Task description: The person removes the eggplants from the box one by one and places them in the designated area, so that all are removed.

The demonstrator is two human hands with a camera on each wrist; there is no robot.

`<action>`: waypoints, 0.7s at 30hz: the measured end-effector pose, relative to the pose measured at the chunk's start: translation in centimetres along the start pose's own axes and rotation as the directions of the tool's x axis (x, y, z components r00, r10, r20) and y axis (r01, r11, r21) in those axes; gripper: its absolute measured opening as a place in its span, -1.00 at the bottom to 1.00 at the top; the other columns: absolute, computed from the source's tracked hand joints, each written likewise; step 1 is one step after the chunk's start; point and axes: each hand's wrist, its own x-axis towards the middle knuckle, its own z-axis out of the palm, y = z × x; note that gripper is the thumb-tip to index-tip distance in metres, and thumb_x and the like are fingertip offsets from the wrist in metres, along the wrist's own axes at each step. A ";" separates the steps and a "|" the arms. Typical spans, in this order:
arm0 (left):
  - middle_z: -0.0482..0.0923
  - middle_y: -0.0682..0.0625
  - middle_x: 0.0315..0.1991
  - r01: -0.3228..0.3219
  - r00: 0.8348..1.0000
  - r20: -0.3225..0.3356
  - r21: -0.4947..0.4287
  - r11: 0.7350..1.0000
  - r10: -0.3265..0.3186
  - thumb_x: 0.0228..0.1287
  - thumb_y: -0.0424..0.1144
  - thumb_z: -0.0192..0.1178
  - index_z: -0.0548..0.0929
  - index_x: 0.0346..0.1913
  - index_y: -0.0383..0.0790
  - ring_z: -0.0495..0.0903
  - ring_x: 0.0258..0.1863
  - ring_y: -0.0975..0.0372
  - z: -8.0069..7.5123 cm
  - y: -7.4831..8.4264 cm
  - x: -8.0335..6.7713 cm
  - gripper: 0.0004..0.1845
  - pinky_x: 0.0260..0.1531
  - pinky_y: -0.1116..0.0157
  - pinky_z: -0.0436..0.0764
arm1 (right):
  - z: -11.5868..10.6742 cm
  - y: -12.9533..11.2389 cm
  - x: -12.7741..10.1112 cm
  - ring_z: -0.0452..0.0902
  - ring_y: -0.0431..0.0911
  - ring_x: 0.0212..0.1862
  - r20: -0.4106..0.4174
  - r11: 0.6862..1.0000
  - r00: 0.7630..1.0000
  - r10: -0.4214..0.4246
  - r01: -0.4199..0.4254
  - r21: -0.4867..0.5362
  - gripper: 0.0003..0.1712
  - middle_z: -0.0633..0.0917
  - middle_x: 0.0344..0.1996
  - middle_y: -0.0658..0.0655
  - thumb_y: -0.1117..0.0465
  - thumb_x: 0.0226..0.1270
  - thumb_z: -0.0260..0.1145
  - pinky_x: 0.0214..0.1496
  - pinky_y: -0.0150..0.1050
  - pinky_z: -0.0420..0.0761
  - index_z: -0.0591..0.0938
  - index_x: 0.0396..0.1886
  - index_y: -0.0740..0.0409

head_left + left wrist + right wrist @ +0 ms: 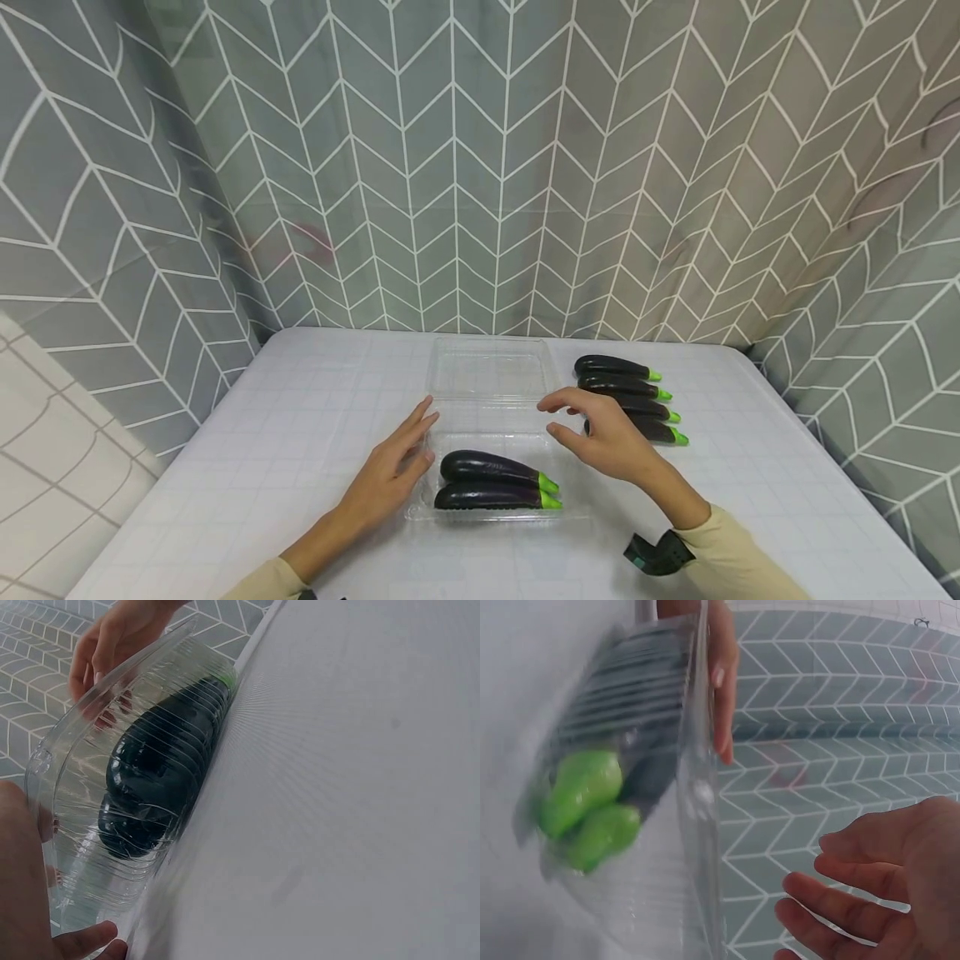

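Observation:
A clear plastic clamshell box [577,500] lies open on the table, its lid [491,379] folded back toward the far edge. Inside the base, an upper eggplant [487,467] and a lower eggplant [483,497] lie side by side, green stem ends to the right. My left hand [386,475] is at the base's left side with extended fingers; whether they touch the plastic is hard to tell. Above the box's right side, my right hand [611,437] hovers with loosely bent fingers and holds nothing. The right wrist view shows that hand [877,892] apart from the box.
Several more eggplants [611,366] lie in a row to the right of the lid, partly behind my right hand. A white cloth [300,417] covers the table. Grey patterned curtains [480,167] hang behind it and along the sides.

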 end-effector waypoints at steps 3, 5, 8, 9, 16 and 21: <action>-0.03 0.01 0.45 -0.009 1.000 -0.009 -0.004 1.000 0.009 0.36 -0.28 0.07 0.25 0.39 -0.11 0.14 0.34 0.04 0.0 0.0 0.0 -0.45 0.09 0.15 0.48 | 0.7 -0.3 0.1 0.52 -0.21 -0.07 0.034 1.000 0.999 0.008 -0.008 0.010 -0.71 0.61 -0.11 -0.18 0.21 0.22 0.33 -0.17 -0.20 0.58 0.59 -0.07 -0.13; -0.02 0.01 0.44 -0.012 1.000 -0.011 -0.017 1.000 0.012 0.34 -0.31 0.10 0.26 0.38 -0.10 0.15 0.33 0.05 0.0 0.0 0.0 -0.43 0.09 0.17 0.47 | 1.1 -0.3 0.3 0.52 -0.18 -0.04 0.052 1.000 0.999 -0.007 0.006 0.021 -0.72 0.62 -0.11 -0.16 0.22 0.23 0.32 -0.09 -0.15 0.58 0.59 -0.06 -0.11; 0.00 -0.01 0.44 -0.028 1.000 -0.014 -0.031 0.999 0.027 0.30 -0.36 0.13 0.28 0.37 -0.12 0.17 0.32 0.02 0.0 0.1 0.0 -0.42 0.10 0.17 0.47 | 1.8 -0.5 0.4 0.53 -0.17 -0.04 0.072 0.999 0.997 -0.029 0.026 0.043 -0.72 0.62 -0.11 -0.14 0.23 0.23 0.32 -0.08 -0.10 0.59 0.59 -0.06 -0.07; 0.01 -0.02 0.43 -0.036 0.999 -0.016 -0.031 0.999 0.035 0.29 -0.38 0.14 0.28 0.37 -0.13 0.18 0.31 0.00 0.1 0.1 0.0 -0.41 0.08 0.16 0.48 | 2.0 -0.6 0.5 0.53 -0.16 -0.04 0.079 0.998 0.996 -0.037 0.033 0.054 -0.71 0.62 -0.11 -0.12 0.24 0.22 0.32 -0.08 -0.08 0.59 0.59 -0.05 -0.06; 0.03 -0.07 0.43 -0.060 0.998 -0.021 -0.043 0.997 0.059 0.23 -0.44 0.16 0.30 0.35 -0.17 0.17 0.32 -0.02 0.1 0.1 0.1 -0.39 0.05 0.12 0.50 | 3.4 -1.0 0.7 0.54 -0.16 -0.06 0.147 0.994 0.988 -0.046 0.032 0.100 -0.68 0.61 -0.13 -0.17 0.27 0.19 0.31 -0.06 -0.05 0.59 0.58 -0.05 -0.05; -0.03 -0.02 0.45 -0.021 1.000 0.003 -0.051 0.998 0.021 0.30 -0.35 0.12 0.26 0.38 -0.11 0.15 0.33 -0.01 0.0 0.0 -0.1 -0.41 0.10 0.14 0.46 | 4.3 -1.2 0.5 0.56 -0.08 -0.07 0.185 0.990 0.981 -0.065 0.040 0.133 -0.68 0.65 -0.14 -0.04 0.27 0.20 0.30 -0.08 -0.04 0.60 0.57 -0.03 -0.03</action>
